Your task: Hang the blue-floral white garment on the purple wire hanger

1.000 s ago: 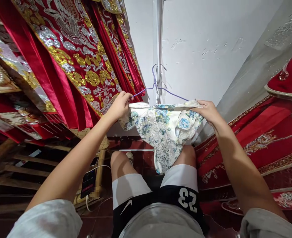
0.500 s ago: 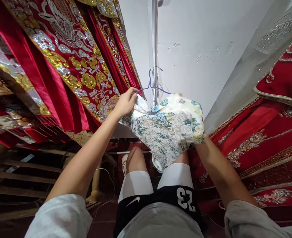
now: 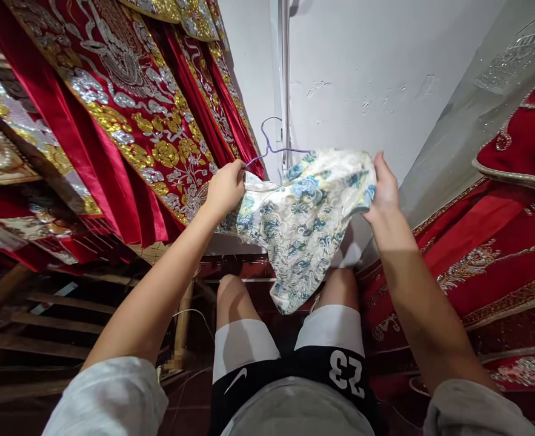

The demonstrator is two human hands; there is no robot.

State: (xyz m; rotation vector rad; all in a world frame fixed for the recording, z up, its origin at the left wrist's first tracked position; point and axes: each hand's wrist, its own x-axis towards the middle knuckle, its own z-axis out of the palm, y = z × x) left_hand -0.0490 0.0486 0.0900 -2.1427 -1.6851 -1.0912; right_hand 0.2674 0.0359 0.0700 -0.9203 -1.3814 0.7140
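A white short-sleeved top (image 3: 297,224) with a blue, green and yellow floral pattern hangs slanted in front of me, its lower end above my knees. A thin purple clothes hanger (image 3: 276,149) sticks out of its neck, with the hook upward. My left hand (image 3: 226,189) is closed on the top's left shoulder and the hanger's end there. My right hand (image 3: 384,191) is at the sleeve edge on the other side, thumb up. Its fingers are partly hidden behind the cloth, which is drawn out toward that hand.
Red costumes with gold and silver embroidery (image 3: 158,130) hang at the left. More red embroidered garments (image 3: 489,242) hang at the right, near my right arm. A white wall (image 3: 353,66) with a vertical metal pole (image 3: 282,79) is ahead. A slatted wooden piece (image 3: 58,324) stands lower left.
My right hand, hidden in the top before, now shows at the sleeve edge, farther right and higher. The top's right side has risen and spread. The hanger has shifted slightly left and up.
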